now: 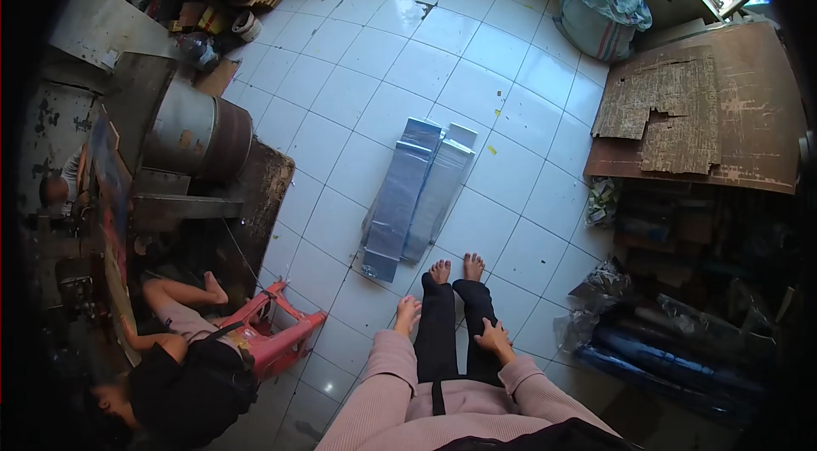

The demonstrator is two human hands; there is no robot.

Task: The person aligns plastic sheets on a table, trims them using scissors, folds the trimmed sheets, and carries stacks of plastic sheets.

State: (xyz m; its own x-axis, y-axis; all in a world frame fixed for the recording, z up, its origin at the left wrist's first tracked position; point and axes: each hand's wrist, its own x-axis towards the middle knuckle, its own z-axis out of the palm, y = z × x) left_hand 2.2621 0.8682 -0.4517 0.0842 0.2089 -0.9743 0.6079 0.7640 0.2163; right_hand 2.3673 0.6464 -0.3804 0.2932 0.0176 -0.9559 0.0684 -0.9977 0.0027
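Note:
My left hand (408, 315) hovers beside my left knee, with its fingers loosely bent and nothing visible in it. Resting on my right leg, my right hand (492, 336) has its fingers spread over the dark trousers (437, 328). In front of my bare feet, two long piles of flat plastic-wrapped sheets lie side by side on the floor. The left pile (398, 200) looks shiny blue-grey, and the right pile (440, 196) is paler and clearer. Neither hand touches the piles.
White tiles (383, 59) cover the floor. At left, a person (187, 374) sits by a red plastic stool (285, 332) and a machine with a metal drum (196, 136). A stuffed sack (600, 13) stands far right, near brown boards (749, 111). Plastic-wrapped rolls (655, 357) lie right.

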